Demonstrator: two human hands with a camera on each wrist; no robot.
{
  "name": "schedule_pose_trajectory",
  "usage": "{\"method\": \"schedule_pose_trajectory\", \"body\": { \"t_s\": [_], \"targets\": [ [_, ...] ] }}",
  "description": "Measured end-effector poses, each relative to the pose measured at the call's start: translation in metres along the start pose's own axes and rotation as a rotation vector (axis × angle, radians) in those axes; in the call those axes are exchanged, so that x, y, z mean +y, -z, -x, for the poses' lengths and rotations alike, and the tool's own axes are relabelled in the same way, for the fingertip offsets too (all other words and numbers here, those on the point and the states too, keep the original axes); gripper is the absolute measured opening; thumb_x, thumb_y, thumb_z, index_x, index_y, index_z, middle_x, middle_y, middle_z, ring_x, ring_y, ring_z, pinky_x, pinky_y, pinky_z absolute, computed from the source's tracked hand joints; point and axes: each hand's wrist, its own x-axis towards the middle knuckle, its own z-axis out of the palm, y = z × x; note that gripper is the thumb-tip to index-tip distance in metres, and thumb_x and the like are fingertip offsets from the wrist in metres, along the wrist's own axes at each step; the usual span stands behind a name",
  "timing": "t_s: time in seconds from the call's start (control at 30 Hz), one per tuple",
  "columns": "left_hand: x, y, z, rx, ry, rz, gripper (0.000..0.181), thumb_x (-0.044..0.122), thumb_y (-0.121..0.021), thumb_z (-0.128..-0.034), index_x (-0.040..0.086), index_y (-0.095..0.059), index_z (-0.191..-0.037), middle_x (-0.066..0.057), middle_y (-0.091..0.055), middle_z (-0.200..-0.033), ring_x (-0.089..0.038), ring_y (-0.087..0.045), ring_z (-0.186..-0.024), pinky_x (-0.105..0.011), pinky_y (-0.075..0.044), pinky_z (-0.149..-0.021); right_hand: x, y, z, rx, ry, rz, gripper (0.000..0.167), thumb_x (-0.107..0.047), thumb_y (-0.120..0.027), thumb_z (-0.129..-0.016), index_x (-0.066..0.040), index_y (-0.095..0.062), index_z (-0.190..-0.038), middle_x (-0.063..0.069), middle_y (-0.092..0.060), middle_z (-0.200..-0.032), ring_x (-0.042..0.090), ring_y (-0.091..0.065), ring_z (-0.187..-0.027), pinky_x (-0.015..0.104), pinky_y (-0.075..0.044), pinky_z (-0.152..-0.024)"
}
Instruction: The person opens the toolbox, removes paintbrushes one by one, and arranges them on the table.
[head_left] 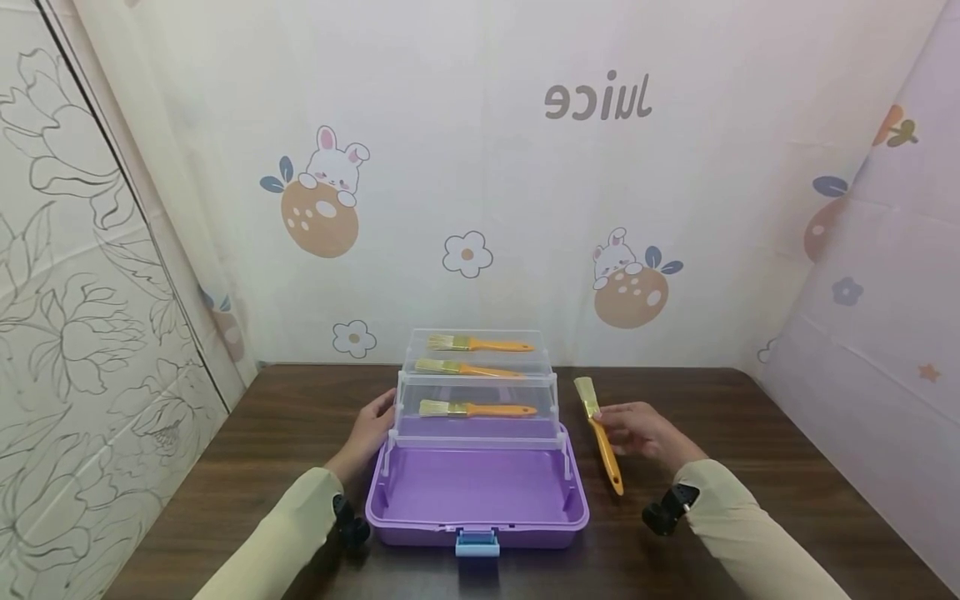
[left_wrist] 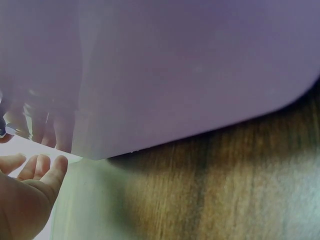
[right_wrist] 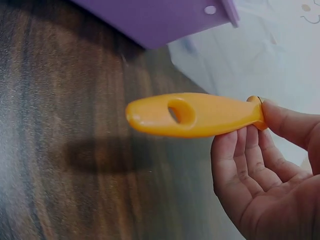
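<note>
A purple toolbox [head_left: 420, 535] stands opened out, its clear stepped trays [head_left: 480, 443] raised at the back. Across the trays lie three paintbrushes with yellow handles: a top one [head_left: 495, 345], a middle one [head_left: 480, 370] and a lower one [head_left: 498, 410]. To the right of the box, my right hand [head_left: 637, 429] pinches another paintbrush [head_left: 606, 454] between thumb and fingers, bristles pointing away from me. In the right wrist view its handle [right_wrist: 210, 115] shows a hole near the end. My left hand [head_left: 372, 427] is at the box's left side, fingers loosely extended; contact is unclear.
A light blue latch [head_left: 477, 544] sits on the box's front. The box is on a dark wooden table [head_left: 697, 400]. Behind the table hangs a white printed curtain [head_left: 480, 183], with more printed cloth at both sides.
</note>
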Motion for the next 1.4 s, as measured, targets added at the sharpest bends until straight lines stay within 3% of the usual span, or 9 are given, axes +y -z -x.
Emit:
{"method": "schedule_pose_trajectory", "body": {
  "t_s": [0.33,0.57,0.77,0.97,1.23,1.4],
  "targets": [
    [0.0,0.0,0.001,0.009,0.007,-0.015,0.052,0.022,-0.047,-0.1004,-0.004,-0.034,-0.144,-0.026,-0.042,-0.14,-0.04,-0.043,-0.127,-0.05,-0.04,-0.101,0.011,-0.003,-0.01,0.068,-0.046,-0.007,0.027,-0.006,-0.063,-0.09,0.01,-0.06,-0.111,0.003,-0.062,-0.078,0.018,-0.058,-0.074,0.037,-0.054,-0.069],
    [0.0,-0.001,0.0,0.018,0.01,-0.005,0.052,0.021,-0.048,-0.1001,-0.004,-0.034,-0.144,-0.026,-0.044,-0.139,-0.039,-0.045,-0.125,-0.049,-0.041,-0.1,0.015,-0.007,-0.013,0.071,-0.051,0.009,0.026,-0.003,-0.064,-0.088,0.01,-0.059,-0.11,0.003,-0.062,-0.077,0.019,-0.058,-0.073,0.036,-0.055,-0.067],
    [0.0,-0.001,-0.001,0.018,-0.028,-0.017,0.05,0.019,-0.047,-0.1004,-0.006,-0.036,-0.143,-0.027,-0.044,-0.138,-0.039,-0.045,-0.124,-0.048,-0.04,-0.101,0.016,-0.012,-0.017,0.099,-0.053,0.099,0.028,-0.004,-0.066,-0.088,0.012,-0.059,-0.11,0.004,-0.064,-0.076,0.018,-0.059,-0.07,0.037,-0.057,-0.065],
    [-0.002,-0.001,-0.001,0.009,-0.03,-0.008,0.051,0.02,-0.047,-0.1006,-0.006,-0.035,-0.143,-0.028,-0.043,-0.139,-0.039,-0.043,-0.126,-0.049,-0.039,-0.102,0.016,-0.016,-0.02,0.149,-0.061,0.235,0.03,-0.007,-0.066,-0.089,0.013,-0.06,-0.111,0.007,-0.064,-0.079,0.019,-0.06,-0.069,0.036,-0.058,-0.064],
    [0.005,-0.001,0.003,0.007,-0.018,-0.012,0.052,0.019,-0.047,-0.1003,-0.005,-0.033,-0.144,-0.027,-0.041,-0.141,-0.039,-0.042,-0.127,-0.049,-0.038,-0.102,0.015,-0.022,-0.019,0.156,-0.036,0.295,0.024,-0.005,-0.066,-0.087,0.012,-0.062,-0.104,0.006,-0.061,-0.074,0.017,-0.059,-0.064,0.037,-0.057,-0.063],
    [-0.001,0.001,-0.001,0.002,-0.026,-0.027,0.053,0.021,-0.046,-0.1009,-0.005,-0.032,-0.144,-0.028,-0.039,-0.142,-0.04,-0.04,-0.129,-0.05,-0.037,-0.103,0.014,-0.026,-0.019,0.176,-0.031,0.325,0.025,-0.005,-0.067,-0.086,0.013,-0.061,-0.103,0.008,-0.06,-0.076,0.019,-0.058,-0.066,0.038,-0.057,-0.062]
  ]
}}
